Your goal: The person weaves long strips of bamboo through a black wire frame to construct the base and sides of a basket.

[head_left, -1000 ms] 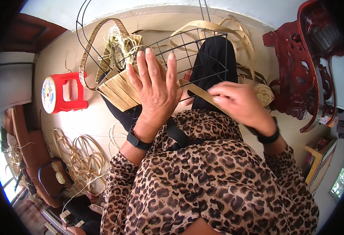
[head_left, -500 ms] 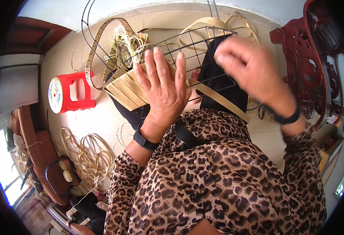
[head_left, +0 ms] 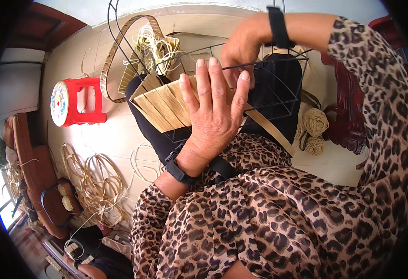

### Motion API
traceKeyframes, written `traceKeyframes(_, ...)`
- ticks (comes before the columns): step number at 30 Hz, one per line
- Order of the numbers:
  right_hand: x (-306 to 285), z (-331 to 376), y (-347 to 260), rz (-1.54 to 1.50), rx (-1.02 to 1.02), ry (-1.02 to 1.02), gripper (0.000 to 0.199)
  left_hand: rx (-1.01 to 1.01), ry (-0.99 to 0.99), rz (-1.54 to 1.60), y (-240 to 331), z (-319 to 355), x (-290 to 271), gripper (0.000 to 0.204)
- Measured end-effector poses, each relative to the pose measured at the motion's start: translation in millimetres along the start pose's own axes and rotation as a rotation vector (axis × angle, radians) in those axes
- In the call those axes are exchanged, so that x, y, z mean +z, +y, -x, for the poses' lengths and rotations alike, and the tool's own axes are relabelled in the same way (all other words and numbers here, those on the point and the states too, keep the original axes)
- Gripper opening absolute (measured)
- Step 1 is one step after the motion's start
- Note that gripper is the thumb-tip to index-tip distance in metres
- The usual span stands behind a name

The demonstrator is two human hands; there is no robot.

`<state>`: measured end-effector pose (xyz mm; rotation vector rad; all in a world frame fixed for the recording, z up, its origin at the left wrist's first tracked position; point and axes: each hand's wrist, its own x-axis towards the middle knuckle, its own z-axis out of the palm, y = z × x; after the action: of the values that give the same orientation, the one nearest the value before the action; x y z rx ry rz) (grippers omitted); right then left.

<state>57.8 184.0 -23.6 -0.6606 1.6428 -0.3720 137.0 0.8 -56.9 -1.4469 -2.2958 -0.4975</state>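
A black wire basket frame (head_left: 291, 59) rests across my lap. Flat tan strips wrap part of its side as a panel (head_left: 164, 109). My left hand (head_left: 213, 111) lies flat against the panel's right end, fingers stretched out and slightly spread. From under it a loose tan strip (head_left: 271, 131) runs down to the right over my lap. My right hand (head_left: 243, 44) reaches over the frame from the far side, fingers pointing down behind my left hand. Its fingertips are partly hidden and blurred, so what they hold does not show.
A red stool (head_left: 81, 102) stands at left. Beyond the frame sits a woven basket (head_left: 172, 44) with pale cord in it. Coiled tan strips (head_left: 95, 181) lie lower left, near a co-worker's arm (head_left: 91, 269). Yarn balls (head_left: 315, 122) and carved dark-red furniture (head_left: 348, 107) are at right.
My right hand has swung from the right, over the frame's far edge, to behind my left hand. The frame and my left hand have shifted slightly right in view. Yarn balls now show.
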Motion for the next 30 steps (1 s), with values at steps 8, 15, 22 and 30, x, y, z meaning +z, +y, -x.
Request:
traceKeyframes(8,47,-27,14,-0.25,-0.112,0.139,0.03,0.012,-0.003,-0.005,19,15,-6,0.052)
traceKeyframes(15,65,-29,3,-0.379,-0.094,0.287,0.022,0.033,0.033,-0.018,27,23,-4,0.048)
traceKeyframes(22,61,-20,-10,-0.087,-0.122,0.518,0.014,0.0,-0.142,0.174,12,18,-26,0.067)
traceKeyframes(30,55,-19,-4,0.572,-0.11,0.77,0.017,0.011,-0.158,0.424,-30,-14,-46,0.052)
